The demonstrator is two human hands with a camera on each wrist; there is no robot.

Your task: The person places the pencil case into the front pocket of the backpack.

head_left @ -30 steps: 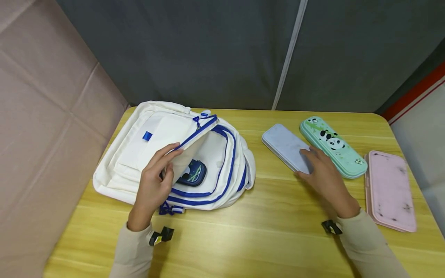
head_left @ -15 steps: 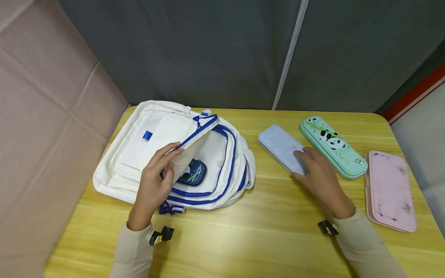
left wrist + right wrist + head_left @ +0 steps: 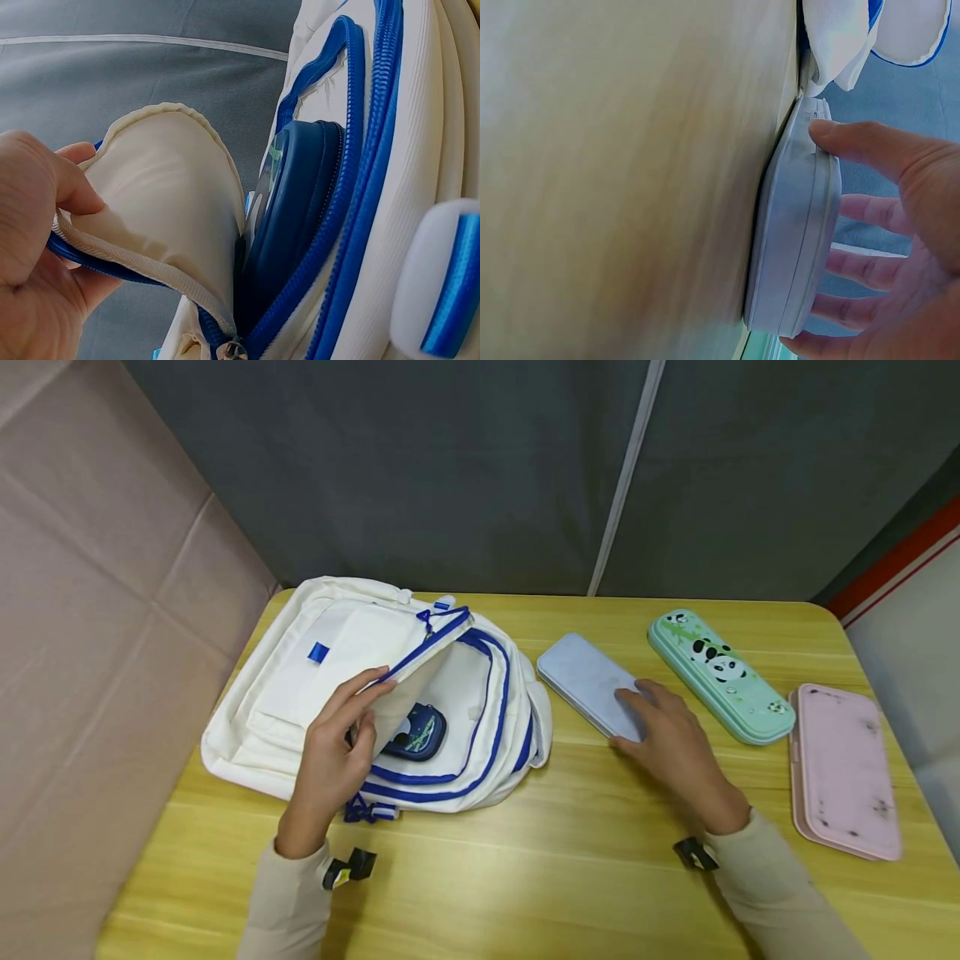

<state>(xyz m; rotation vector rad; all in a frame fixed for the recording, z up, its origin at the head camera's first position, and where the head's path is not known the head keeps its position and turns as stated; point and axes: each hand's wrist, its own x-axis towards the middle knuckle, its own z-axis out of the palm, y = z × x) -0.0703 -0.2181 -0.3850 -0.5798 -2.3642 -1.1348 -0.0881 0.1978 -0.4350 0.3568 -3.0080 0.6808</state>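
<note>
A white backpack (image 3: 360, 639) with blue zips lies on the table at the left. My left hand (image 3: 333, 747) pinches the edge of its unzipped pocket flap (image 3: 157, 195) between thumb and fingers, holding it raised. Inside the pocket sits a small dark blue zip case (image 3: 292, 187), partly hidden by the flap in the head view. Right of the backpack, a pale blue pencil case (image 3: 585, 672) lies flat on the table. My right hand (image 3: 675, 743) grips its near right end, thumb at one side and fingers across the lid and far side (image 3: 791, 225).
A mint green panda pencil case (image 3: 720, 677) lies to the right of my right hand. Beyond it, close to the table's right edge, is a pink case (image 3: 843, 768). A dark grey curtain (image 3: 450, 477) hangs behind the table (image 3: 525, 885).
My right hand has slid the pale blue pencil case left along the table, close to the backpack and away from the green case. My left hand stays on the flap.
</note>
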